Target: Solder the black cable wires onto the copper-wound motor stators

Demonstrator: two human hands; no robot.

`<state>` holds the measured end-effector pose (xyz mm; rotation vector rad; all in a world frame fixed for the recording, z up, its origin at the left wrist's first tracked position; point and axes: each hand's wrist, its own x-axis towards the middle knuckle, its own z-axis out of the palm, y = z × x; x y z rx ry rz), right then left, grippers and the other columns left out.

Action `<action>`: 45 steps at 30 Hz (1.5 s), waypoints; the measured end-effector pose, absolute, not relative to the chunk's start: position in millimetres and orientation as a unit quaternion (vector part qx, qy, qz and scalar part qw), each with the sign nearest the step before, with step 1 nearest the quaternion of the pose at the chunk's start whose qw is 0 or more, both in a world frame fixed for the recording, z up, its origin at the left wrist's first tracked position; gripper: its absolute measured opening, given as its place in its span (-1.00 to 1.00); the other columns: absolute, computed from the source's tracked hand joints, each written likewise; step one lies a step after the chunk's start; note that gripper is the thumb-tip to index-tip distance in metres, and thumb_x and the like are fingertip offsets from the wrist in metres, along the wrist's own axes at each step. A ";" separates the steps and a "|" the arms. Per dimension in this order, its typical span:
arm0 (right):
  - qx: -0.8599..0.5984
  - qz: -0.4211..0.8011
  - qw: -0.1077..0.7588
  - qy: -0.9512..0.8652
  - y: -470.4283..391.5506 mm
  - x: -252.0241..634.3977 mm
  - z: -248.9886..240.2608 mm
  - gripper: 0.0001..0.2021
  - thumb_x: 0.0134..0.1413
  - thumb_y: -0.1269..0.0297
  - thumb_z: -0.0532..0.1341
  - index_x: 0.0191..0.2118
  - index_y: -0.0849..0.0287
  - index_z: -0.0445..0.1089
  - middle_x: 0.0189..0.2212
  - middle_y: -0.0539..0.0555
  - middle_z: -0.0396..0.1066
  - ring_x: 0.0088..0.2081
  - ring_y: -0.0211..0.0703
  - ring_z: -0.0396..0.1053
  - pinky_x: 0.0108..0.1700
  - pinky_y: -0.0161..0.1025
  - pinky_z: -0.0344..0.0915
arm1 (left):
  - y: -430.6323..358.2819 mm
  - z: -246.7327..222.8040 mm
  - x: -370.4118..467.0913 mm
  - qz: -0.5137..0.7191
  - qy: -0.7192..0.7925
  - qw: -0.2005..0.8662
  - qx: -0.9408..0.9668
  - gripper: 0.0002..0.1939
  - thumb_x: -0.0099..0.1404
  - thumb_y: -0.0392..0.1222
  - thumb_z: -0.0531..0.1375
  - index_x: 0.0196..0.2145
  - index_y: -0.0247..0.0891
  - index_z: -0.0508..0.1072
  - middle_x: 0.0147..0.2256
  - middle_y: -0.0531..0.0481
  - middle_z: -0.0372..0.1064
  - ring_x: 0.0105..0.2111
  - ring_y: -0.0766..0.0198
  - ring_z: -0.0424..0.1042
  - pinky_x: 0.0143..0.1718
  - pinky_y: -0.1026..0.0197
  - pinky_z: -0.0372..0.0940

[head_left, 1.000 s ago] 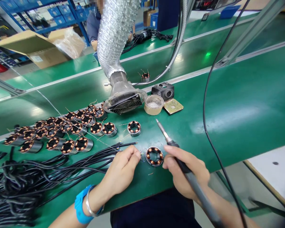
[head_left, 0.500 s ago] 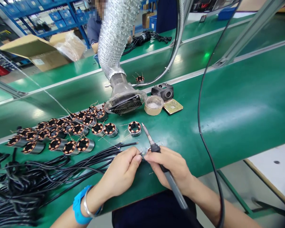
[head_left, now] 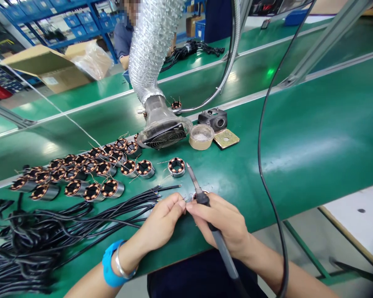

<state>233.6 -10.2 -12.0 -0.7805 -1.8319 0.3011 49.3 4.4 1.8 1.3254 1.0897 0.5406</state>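
My right hand (head_left: 225, 219) is closed around a soldering iron (head_left: 222, 244), whose bare tip points up and away from me. Its thumb and forefinger also come together beside my left fingertips. My left hand (head_left: 161, 219) is pinched shut, with fine wire ends (head_left: 184, 199) just showing at the fingertips; most of what it holds is hidden. Partly covered by the iron and my right hand is a copper-wound stator (head_left: 194, 196). Another stator (head_left: 176, 167) sits just beyond the iron's tip. Black cables (head_left: 112, 213) with stripped ends lie left, some running up to my left hand.
Several rows of stators (head_left: 90, 165) stand at the left. A fume extractor hood (head_left: 163, 130) hangs over the bench (head_left: 313, 145), near a round tub (head_left: 201, 138), a sponge tray (head_left: 226, 139) and a black holder (head_left: 216, 120). A black cord (head_left: 262, 165) hangs at right. A person (head_left: 122, 41) is across.
My fingertips have come slightly closer together, and the iron has shifted a little. Behind the hood, a stator has slid left, and part of another now shows beside the hood.
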 end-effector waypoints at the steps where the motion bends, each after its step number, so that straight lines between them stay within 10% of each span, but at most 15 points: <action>1: -0.328 0.141 0.530 -0.769 -11.7 238.7 -13.1 -0.55 0.02 0.65 0.19 0.03 0.15 0.34 -0.29 0.11 0.49 -0.28 -0.15 0.42 -0.24 -0.17 0.41 | 3.8 1.4 49.6 0.235 0.481 0.611 0.583 -0.62 0.42 0.09 -0.02 -0.43 -0.23 0.18 -0.51 0.16 -0.04 -0.50 0.37 -0.05 -0.47 0.30 -0.04; 28: -0.405 0.126 0.544 -0.724 0.4 220.8 -18.6 -0.70 0.10 0.59 0.20 -0.07 0.15 0.39 -0.39 0.05 0.50 -0.47 -0.24 0.32 -0.38 -0.22 0.33 | -0.8 -5.7 64.2 0.308 0.586 0.469 0.585 -0.66 0.43 -0.03 -0.04 -0.47 -0.22 0.17 -0.52 0.15 0.03 -0.47 0.34 0.05 -0.41 0.26 0.03; 39: -0.402 0.215 0.549 -0.701 -17.9 242.9 -16.9 -0.53 0.13 0.63 0.16 0.12 0.08 0.34 -0.19 0.07 0.51 -0.26 -0.18 0.40 -0.20 -0.18 0.40 | -2.3 -2.9 65.4 0.294 0.578 0.466 0.602 -0.66 0.44 -0.01 -0.06 -0.45 -0.21 0.19 -0.51 0.14 0.05 -0.47 0.32 0.06 -0.42 0.25 0.01; 45: -0.427 0.294 0.574 -0.634 -31.6 265.5 -1.0 -0.71 0.18 0.39 0.16 0.00 0.09 0.47 -0.40 0.03 0.40 -0.47 -0.25 0.31 -0.48 -0.27 0.26 | -1.9 -0.2 66.3 0.280 0.586 0.450 0.613 -0.66 0.43 -0.01 -0.07 -0.45 -0.21 0.19 -0.52 0.14 0.05 -0.48 0.32 0.07 -0.42 0.25 0.00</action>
